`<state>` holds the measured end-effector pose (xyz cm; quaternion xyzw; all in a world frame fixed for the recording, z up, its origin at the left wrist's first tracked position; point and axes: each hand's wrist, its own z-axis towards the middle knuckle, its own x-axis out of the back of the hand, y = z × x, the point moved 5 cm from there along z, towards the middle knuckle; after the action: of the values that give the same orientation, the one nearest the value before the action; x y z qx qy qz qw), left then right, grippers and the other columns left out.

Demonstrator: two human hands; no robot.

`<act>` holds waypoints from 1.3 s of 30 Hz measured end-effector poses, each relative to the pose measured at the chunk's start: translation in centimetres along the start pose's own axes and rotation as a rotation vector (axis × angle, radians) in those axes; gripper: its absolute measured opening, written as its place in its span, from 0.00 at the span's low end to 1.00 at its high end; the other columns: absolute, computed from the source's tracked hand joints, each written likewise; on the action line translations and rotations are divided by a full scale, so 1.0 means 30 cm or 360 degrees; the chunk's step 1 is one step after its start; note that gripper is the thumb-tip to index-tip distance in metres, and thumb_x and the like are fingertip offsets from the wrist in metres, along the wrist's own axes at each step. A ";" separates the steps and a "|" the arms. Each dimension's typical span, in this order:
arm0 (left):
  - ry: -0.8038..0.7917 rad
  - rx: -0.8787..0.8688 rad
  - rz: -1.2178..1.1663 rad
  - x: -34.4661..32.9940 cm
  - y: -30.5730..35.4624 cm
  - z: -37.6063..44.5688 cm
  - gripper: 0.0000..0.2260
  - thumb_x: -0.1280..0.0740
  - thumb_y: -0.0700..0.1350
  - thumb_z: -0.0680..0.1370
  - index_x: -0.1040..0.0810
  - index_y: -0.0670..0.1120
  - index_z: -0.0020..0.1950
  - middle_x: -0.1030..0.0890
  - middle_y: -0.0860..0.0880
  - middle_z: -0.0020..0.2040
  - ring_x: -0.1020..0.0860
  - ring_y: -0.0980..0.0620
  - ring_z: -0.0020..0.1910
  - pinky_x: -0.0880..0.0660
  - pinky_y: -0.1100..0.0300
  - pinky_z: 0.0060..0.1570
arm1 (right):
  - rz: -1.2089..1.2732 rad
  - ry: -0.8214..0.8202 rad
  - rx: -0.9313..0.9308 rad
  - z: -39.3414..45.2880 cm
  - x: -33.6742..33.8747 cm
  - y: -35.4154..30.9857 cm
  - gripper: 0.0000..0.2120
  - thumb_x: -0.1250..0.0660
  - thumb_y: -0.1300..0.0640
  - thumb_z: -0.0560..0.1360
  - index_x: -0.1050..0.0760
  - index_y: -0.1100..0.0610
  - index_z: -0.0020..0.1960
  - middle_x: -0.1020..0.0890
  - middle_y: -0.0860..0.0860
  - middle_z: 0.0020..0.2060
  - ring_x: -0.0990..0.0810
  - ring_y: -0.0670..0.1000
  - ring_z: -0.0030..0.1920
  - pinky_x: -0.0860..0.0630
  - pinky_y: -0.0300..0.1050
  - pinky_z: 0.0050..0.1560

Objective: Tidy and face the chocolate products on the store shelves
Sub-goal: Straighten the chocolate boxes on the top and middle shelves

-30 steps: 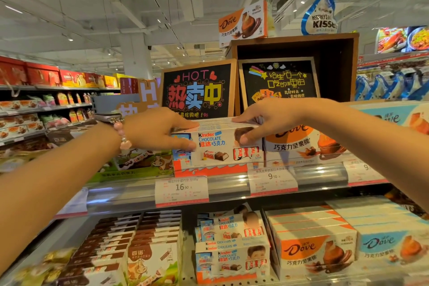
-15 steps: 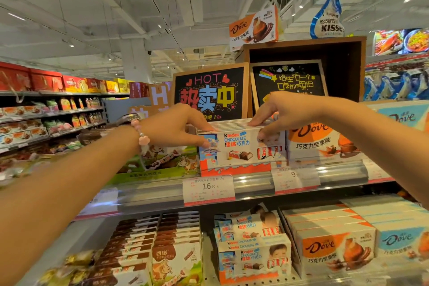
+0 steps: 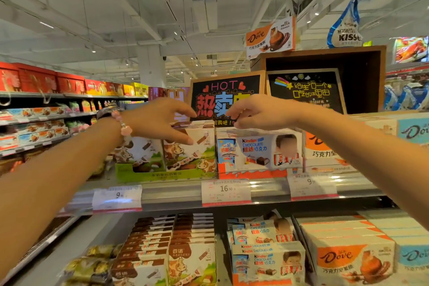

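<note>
On the upper shelf a stack of white Kinder chocolate boxes (image 3: 257,148) faces front in its orange tray. Left of it, cow-print milk chocolate boxes (image 3: 185,158) stand in a green tray (image 3: 144,174). My left hand (image 3: 157,121), with a pink bead bracelet, is spread over the cow-print boxes, its thumb touching the front of the right one. My right hand (image 3: 260,115) rests with bent fingers on the top back left of the Kinder stack and holds nothing. Orange Dove boxes (image 3: 325,153) stand to the right, partly hidden by my right arm.
Black chalkboard signs (image 3: 222,90) stand behind the products. Price tags hang on the shelf rail (image 3: 267,189). The lower shelf holds brown chocolate bars (image 3: 151,239), more Kinder boxes (image 3: 267,260) and Dove boxes (image 3: 343,255). Another aisle of shelves runs at the left.
Both hands let go of the Kinder box front and moved left. The left hand now sits over the cow-print boxes; the right is on the Kinder stack's top. The view shifted left.
</note>
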<state>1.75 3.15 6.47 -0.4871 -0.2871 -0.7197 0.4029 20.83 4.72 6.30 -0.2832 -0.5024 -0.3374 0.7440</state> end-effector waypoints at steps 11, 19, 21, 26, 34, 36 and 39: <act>0.0082 0.0291 -0.0182 -0.010 -0.202 -0.105 0.41 0.23 0.54 0.64 0.41 0.59 0.71 0.39 0.55 0.73 0.38 0.53 0.70 0.39 0.56 0.68 | -0.0030 -0.0046 0.0262 0.183 -0.110 -0.155 0.35 0.36 0.41 0.75 0.45 0.51 0.76 0.40 0.50 0.75 0.41 0.52 0.74 0.42 0.46 0.71; 0.0043 0.0455 -0.0343 -0.024 -0.273 -0.123 0.41 0.39 0.75 0.63 0.29 0.51 0.68 0.23 0.51 0.56 0.26 0.55 0.49 0.30 0.65 0.45 | 0.0174 -0.0179 0.0182 0.224 -0.210 -0.112 0.30 0.41 0.41 0.78 0.43 0.51 0.76 0.37 0.50 0.74 0.37 0.51 0.72 0.40 0.46 0.69; 0.0120 0.0440 -0.0488 -0.009 -0.297 -0.096 0.25 0.44 0.66 0.74 0.22 0.51 0.59 0.19 0.47 0.49 0.22 0.52 0.44 0.27 0.63 0.42 | 0.0196 -0.0177 0.0178 0.225 -0.209 -0.112 0.29 0.41 0.42 0.78 0.42 0.51 0.76 0.37 0.49 0.74 0.36 0.51 0.71 0.39 0.46 0.69; 0.0080 0.0281 -0.0275 0.002 -0.339 -0.027 0.16 0.35 0.39 0.77 0.26 0.60 0.56 0.20 0.53 0.56 0.24 0.59 0.52 0.29 0.61 0.59 | 0.0254 -0.0191 0.0151 0.218 -0.213 -0.114 0.28 0.41 0.43 0.78 0.42 0.50 0.76 0.35 0.48 0.72 0.34 0.49 0.69 0.37 0.41 0.63; 0.0219 0.0050 -0.0227 0.010 -0.354 0.009 0.14 0.35 0.37 0.77 0.22 0.48 0.60 0.20 0.52 0.54 0.24 0.59 0.50 0.30 0.66 0.56 | 0.0363 -0.0226 0.0084 0.201 -0.206 -0.128 0.26 0.40 0.45 0.78 0.41 0.47 0.75 0.33 0.44 0.70 0.32 0.45 0.65 0.35 0.41 0.64; 0.0263 0.0028 -0.0295 0.023 -0.358 0.000 0.15 0.36 0.36 0.77 0.23 0.50 0.61 0.21 0.54 0.53 0.24 0.59 0.49 0.29 0.64 0.57 | 0.0370 -0.0215 0.0061 0.195 -0.202 -0.132 0.24 0.40 0.47 0.79 0.38 0.48 0.73 0.29 0.43 0.65 0.30 0.45 0.62 0.32 0.34 0.59; 0.0189 -0.0019 -0.0240 0.026 -0.370 -0.009 0.15 0.36 0.37 0.77 0.23 0.51 0.60 0.21 0.55 0.53 0.23 0.59 0.49 0.27 0.60 0.58 | 0.0340 -0.0116 0.0037 0.190 -0.188 -0.133 0.22 0.38 0.48 0.78 0.35 0.48 0.71 0.28 0.43 0.59 0.29 0.46 0.59 0.32 0.28 0.50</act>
<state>-8.07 8.36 6.87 -0.4229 -0.2942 -0.7773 0.3610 13.02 7.83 3.24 -0.3386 -0.4999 -0.2399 0.7602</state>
